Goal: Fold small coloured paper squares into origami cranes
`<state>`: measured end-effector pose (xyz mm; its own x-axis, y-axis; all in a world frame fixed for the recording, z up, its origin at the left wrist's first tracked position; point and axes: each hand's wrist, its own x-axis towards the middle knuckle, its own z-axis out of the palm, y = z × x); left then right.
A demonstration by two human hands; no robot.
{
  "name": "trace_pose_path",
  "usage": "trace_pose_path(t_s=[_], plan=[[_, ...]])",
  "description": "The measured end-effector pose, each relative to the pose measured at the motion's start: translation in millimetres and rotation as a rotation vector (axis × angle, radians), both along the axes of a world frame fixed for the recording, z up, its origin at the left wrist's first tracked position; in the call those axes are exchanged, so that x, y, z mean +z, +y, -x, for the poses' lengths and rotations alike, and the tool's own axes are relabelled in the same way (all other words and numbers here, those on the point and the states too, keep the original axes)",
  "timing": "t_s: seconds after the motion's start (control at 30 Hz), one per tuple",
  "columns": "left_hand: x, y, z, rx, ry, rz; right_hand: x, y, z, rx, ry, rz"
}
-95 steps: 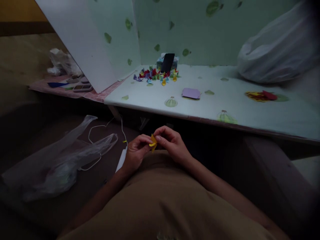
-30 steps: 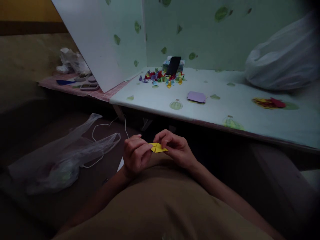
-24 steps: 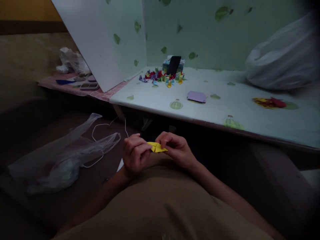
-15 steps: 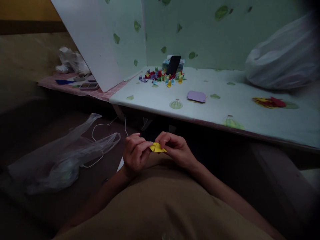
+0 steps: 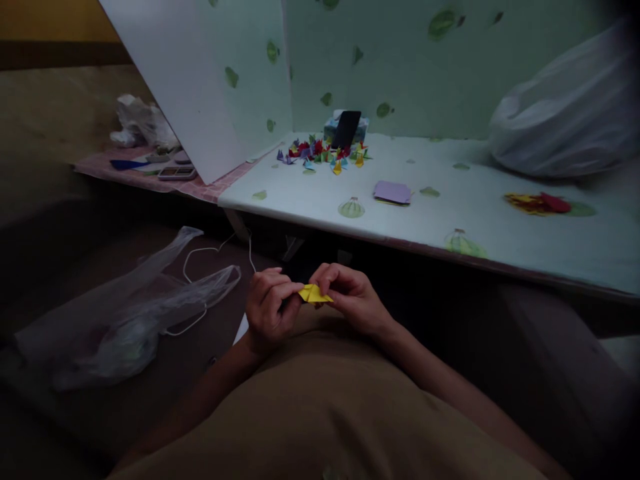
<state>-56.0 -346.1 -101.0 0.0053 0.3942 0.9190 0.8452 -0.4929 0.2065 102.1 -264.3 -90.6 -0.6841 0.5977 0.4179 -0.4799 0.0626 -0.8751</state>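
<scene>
A small folded yellow paper piece (image 5: 314, 294) is pinched between both hands over my lap, below the table's front edge. My left hand (image 5: 269, 310) grips its left end with closed fingers. My right hand (image 5: 350, 297) pinches its right side, fingers curled over it. On the pale green table (image 5: 480, 217) lie a heap of small folded paper figures in many colours (image 5: 323, 153), a purple paper stack (image 5: 393, 193) and red and yellow papers (image 5: 537, 203).
A dark phone (image 5: 348, 129) leans on a box at the back. A white board (image 5: 185, 80) slants on the left. A big white plastic bag (image 5: 565, 113) sits at the right. A clear plastic bag (image 5: 125, 313) and white cable (image 5: 200, 267) lie on the floor to my left.
The yellow paper was upright and narrow between my fingers; now it lies flatter and wider. Over the last second my fingers only shifted slightly on it.
</scene>
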Motion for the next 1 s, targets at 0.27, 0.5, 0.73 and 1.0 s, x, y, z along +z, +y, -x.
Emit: trace_pose_path(t_s=[0.27,0.5,0.73,1.0], plan=[[-1.0,0.3,0.9,-0.003,0.001,0.001,-1.9,0.5,0.6,-0.004,-0.019,0.031],[0.2,-0.3,0.8,-0.003,0.038,0.005,-3.7,0.6,-1.9,-0.023,-0.053,0.085],[-1.5,0.5,1.5,0.005,0.033,0.032,-6.3,1.4,-1.3,-0.003,-0.068,0.126],[0.5,0.0,0.3,0.011,0.048,0.029,-4.7,0.6,-0.7,0.026,-0.061,0.170]])
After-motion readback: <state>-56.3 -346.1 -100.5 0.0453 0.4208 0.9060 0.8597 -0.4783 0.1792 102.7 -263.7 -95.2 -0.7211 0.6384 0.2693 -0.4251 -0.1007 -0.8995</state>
